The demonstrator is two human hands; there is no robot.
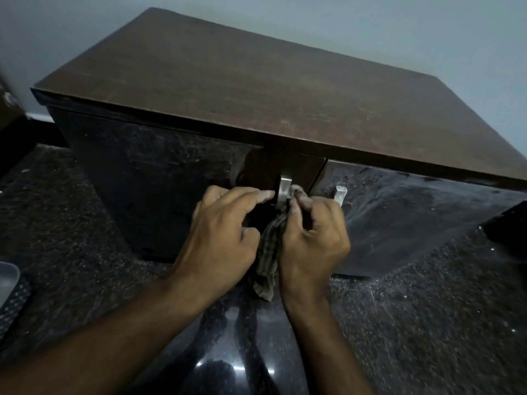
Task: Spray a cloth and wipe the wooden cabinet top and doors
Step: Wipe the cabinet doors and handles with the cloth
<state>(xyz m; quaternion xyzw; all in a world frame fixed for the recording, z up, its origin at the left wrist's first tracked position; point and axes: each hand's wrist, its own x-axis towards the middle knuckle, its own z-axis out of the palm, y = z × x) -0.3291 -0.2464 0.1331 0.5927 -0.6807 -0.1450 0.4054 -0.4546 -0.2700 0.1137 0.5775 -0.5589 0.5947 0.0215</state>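
Observation:
A low wooden cabinet with a brown top (pixel 256 81) and glossy dark doors fills the view. The left door (pixel 159 178) carries a metal handle (pixel 283 189); the right door (pixel 413 212) has its own handle (pixel 340 194). My right hand (pixel 313 235) pinches a checked grey-brown cloth (pixel 269 252) against the left door's handle, and the rest of the cloth hangs down between my hands. My left hand (pixel 225 226) is beside it, fingertips touching that handle from the left. No spray bottle is in view.
The cabinet stands on a dark speckled granite floor (pixel 427 309) against a pale wall (pixel 399 29). A pale plastic object (pixel 7 283) and patterned fabric (pixel 14 306) lie at the left edge. A dark object (pixel 510 226) sits at the right edge.

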